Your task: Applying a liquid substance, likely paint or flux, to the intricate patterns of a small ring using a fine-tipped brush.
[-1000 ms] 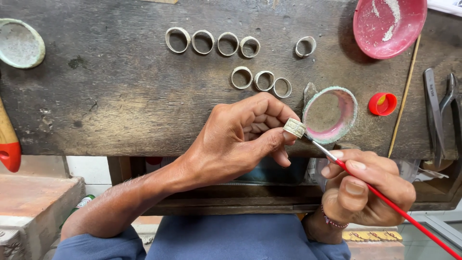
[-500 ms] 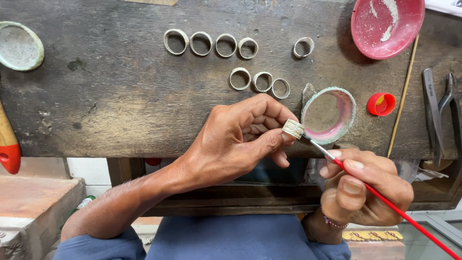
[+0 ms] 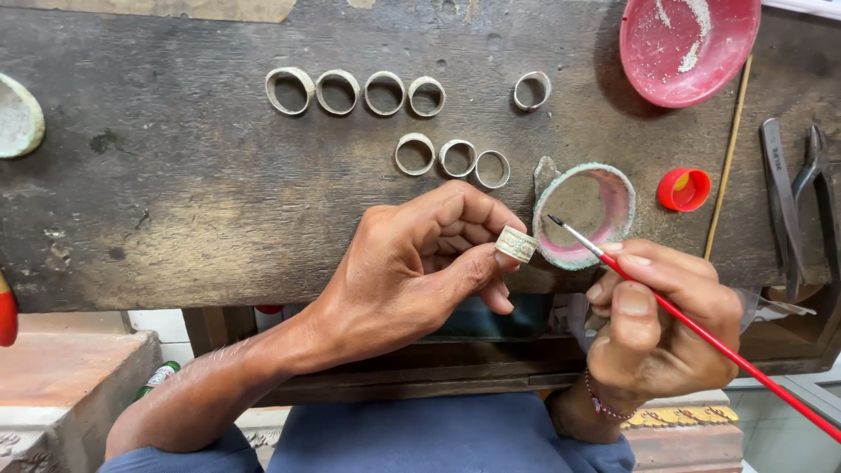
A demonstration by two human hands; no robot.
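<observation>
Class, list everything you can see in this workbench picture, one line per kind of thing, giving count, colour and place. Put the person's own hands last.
Loose pale metal ring bands: eight, greyish, in two rows on the bench top.
Patterned metal ring: one, pale, pinched in the left hand's fingertips.
Thin red-handled paintbrush: one, red, in the right hand, tip over the small dish.
Small round dish with crusted rim: one, pink and grey-green, bench front edge.
Pink bowl with white powder: one, top right.
Red bottle cap: one, right of the dish.
Thin wooden stick: one, tan, right.
Dark metal pliers: one, far right.
Dark wooden bench: one.
Left hand: holds ring.
Right hand: holds brush.
</observation>
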